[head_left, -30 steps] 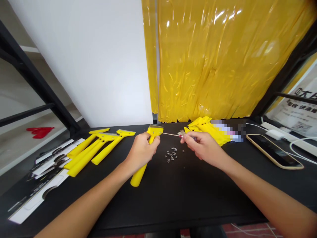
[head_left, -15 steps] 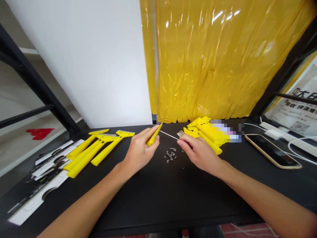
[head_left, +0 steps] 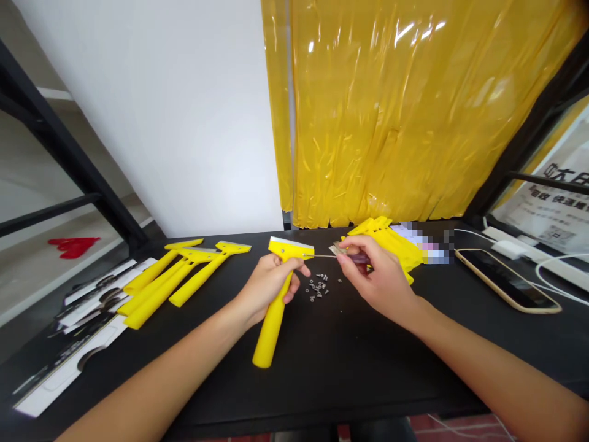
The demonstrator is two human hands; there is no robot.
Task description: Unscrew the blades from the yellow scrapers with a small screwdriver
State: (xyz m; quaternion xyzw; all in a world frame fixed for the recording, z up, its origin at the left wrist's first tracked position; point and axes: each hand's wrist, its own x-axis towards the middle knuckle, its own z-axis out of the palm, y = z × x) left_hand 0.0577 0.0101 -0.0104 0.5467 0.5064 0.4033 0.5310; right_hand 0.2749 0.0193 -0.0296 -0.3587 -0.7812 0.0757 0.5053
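while the left hand (head_left: 271,283) closes around the neck of a yellow scraper (head_left: 275,325), its metal-edged head up and its handle running down past the fist, the right hand (head_left: 380,276) pinches a thin screwdriver (head_left: 324,255) between thumb and fingers, tip at the scraper's head. tiny screws (head_left: 319,287) lie scattered just below on the black table (head_left: 350,374), with more yellow scrapers (head_left: 184,270) to the left, a yellow heap (head_left: 381,236) behind the right hand, and a phone (head_left: 506,279) further right.
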